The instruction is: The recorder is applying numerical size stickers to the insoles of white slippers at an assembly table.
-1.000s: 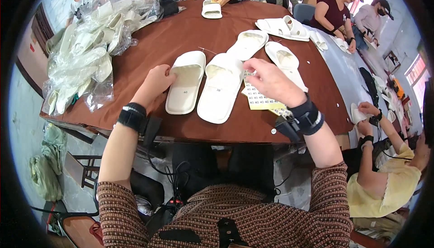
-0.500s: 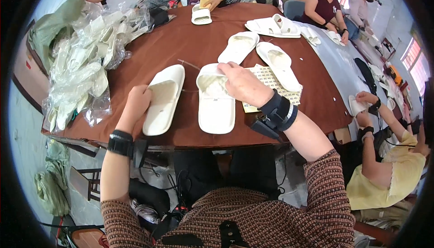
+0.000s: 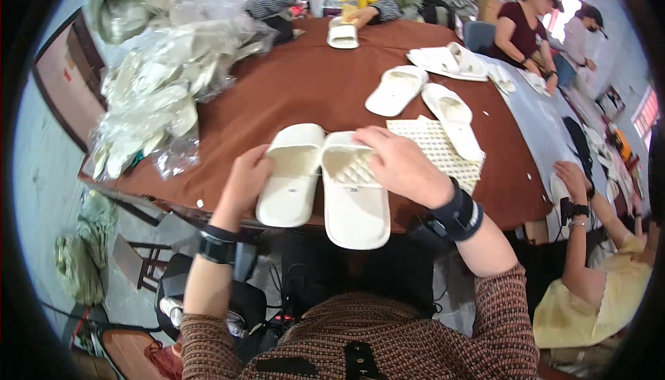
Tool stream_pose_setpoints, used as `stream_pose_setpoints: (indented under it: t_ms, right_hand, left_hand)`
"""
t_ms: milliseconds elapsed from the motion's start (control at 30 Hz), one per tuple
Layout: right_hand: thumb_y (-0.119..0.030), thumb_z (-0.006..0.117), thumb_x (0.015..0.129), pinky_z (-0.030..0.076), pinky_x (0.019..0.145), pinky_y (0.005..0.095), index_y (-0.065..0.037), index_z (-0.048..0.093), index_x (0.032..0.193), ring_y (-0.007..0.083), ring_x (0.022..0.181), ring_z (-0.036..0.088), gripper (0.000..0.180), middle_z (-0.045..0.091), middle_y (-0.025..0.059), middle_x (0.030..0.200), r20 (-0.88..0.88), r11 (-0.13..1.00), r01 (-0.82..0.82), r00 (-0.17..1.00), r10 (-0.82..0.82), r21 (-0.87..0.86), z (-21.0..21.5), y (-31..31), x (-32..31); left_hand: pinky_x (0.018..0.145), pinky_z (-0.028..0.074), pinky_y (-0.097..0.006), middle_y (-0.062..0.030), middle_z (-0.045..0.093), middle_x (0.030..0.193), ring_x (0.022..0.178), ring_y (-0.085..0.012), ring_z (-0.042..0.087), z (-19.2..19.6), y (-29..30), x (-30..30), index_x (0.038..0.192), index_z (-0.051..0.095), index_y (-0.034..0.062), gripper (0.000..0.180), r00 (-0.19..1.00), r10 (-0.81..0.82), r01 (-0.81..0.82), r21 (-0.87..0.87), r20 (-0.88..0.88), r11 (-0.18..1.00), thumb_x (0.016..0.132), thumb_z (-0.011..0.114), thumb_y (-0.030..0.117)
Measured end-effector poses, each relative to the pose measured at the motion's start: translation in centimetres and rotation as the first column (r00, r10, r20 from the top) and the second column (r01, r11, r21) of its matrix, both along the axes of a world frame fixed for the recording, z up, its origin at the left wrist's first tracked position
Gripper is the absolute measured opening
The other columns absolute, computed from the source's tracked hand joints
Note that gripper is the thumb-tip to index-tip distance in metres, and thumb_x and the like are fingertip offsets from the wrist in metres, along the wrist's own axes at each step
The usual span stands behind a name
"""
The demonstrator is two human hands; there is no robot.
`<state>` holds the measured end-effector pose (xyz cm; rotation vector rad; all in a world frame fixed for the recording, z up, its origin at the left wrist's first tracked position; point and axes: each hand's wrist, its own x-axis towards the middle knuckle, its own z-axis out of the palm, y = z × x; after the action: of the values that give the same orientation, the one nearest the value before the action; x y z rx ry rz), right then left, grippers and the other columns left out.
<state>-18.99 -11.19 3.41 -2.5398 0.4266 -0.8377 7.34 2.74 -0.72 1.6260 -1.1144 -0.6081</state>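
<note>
White foam slippers fill the middle of my head view. My left hand point(image 3: 244, 180) sits at centre left of the frame, fingers curled around the outer edge of the left slipper point(image 3: 292, 174), which lies on the brown table point(image 3: 305, 92) with its heel over the near edge. My right hand point(image 3: 400, 165) lies just right of centre, fingers pressed together and laid flat over the toe strap of the right slipper point(image 3: 355, 196); whether the thumb grips underneath I cannot tell. The two slippers touch side by side, and the right one juts further off the table edge towards me. A black wrist strap point(image 3: 457, 215) wraps my right forearm, and a black band point(image 3: 216, 245) my left.

Just right of my right hand lies a cream perforated sheet point(image 3: 443, 151), partly under another slipper point(image 3: 454, 120). A further loose slipper point(image 3: 396, 90) lies above it. In the upper left of the frame a heap of clear plastic bags point(image 3: 156, 96) covers that side of the table. At the top centre a person in a yellow top holds a slipper point(image 3: 342, 33). At the lower right another person's arm point(image 3: 580, 241) in a yellow sleeve reaches up.
</note>
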Motion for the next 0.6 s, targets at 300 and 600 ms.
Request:
stream_pose_setpoints:
  t_ms: [300, 600]
  right_hand:
    - [0.001, 0.05, 0.083, 0.052, 0.08, 0.0469, -0.002, 0.049, 0.122, 0.0434, 0.098, 0.06, 0.039, 0.053, 0.0245, 0.125, 0.044, 0.997, 0.056, 0.998, -0.054, -0.046, -3.3, 2.3, -0.9]
    - [0.0, 0.05, 0.085, 0.052, 0.081, 0.0475, -0.004, 0.046, 0.125, 0.0457, 0.099, 0.059, 0.041, 0.048, 0.0275, 0.13, 0.088, 0.994, 0.101, 0.991, -0.097, -0.047, -4.9, 2.8, -1.0]
  left_hand:
    - [0.048, 0.045, -0.022, -0.0043, 0.059, 0.08, 0.063, -0.0083, 0.055, -0.8, 1.2, -2.8, 0.144, 0.035, -0.0038, 0.064, 0.977, -0.013, 0.003, -0.044, -0.211, 0.999, 0.086, 0.06, 0.006]
    - [0.05, 0.047, -0.022, -0.0059, 0.062, 0.083, 0.065, -0.0095, 0.057, -1.3, 1.2, -2.5, 0.145, 0.035, -0.003, 0.065, 0.956, -0.037, 0.022, -0.054, -0.292, 0.998, 0.084, 0.058, 0.0]
